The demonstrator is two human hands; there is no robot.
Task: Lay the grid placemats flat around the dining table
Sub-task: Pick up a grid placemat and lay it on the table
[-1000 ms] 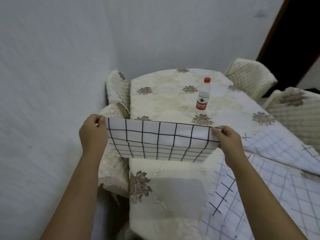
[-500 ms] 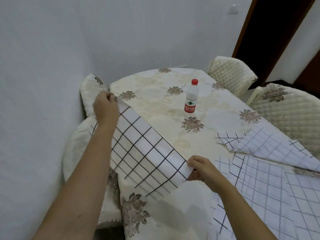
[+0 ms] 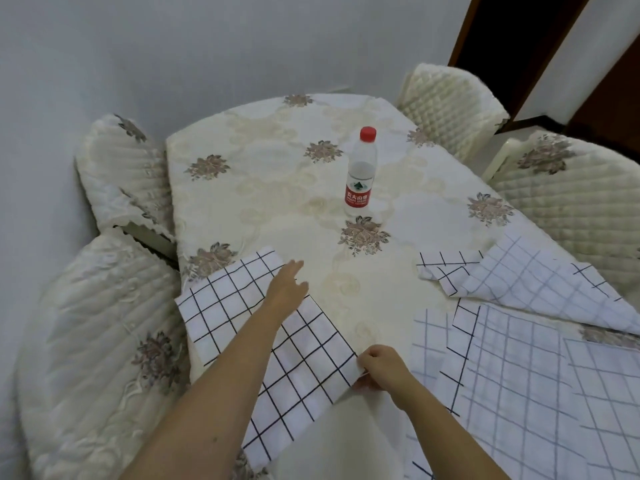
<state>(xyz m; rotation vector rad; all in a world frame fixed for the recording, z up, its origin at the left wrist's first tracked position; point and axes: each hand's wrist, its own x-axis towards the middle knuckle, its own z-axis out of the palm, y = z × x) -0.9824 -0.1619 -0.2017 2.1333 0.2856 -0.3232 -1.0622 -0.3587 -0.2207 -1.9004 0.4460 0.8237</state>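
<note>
A white placemat with a black grid [image 3: 242,306] lies flat on the cream flowered tablecloth [image 3: 277,174], at the table's near left edge. My left hand [image 3: 287,287] rests on the mat's far right edge with fingers straight. My right hand [image 3: 379,367] pinches the mat's near right corner. Several more grid placemats [image 3: 519,358] lie overlapping and partly folded on the right side of the table.
A water bottle with a red cap [image 3: 361,174] stands upright mid-table. Quilted cream chairs stand at the left [image 3: 100,334], the far left [image 3: 121,168] and the right [image 3: 571,202]. A grey wall runs close behind, and a dark doorway [image 3: 512,36] opens at top right.
The placemat went from held up in the air to lying flat on the table. My left hand let go of its corner and now lies flat on the mat.
</note>
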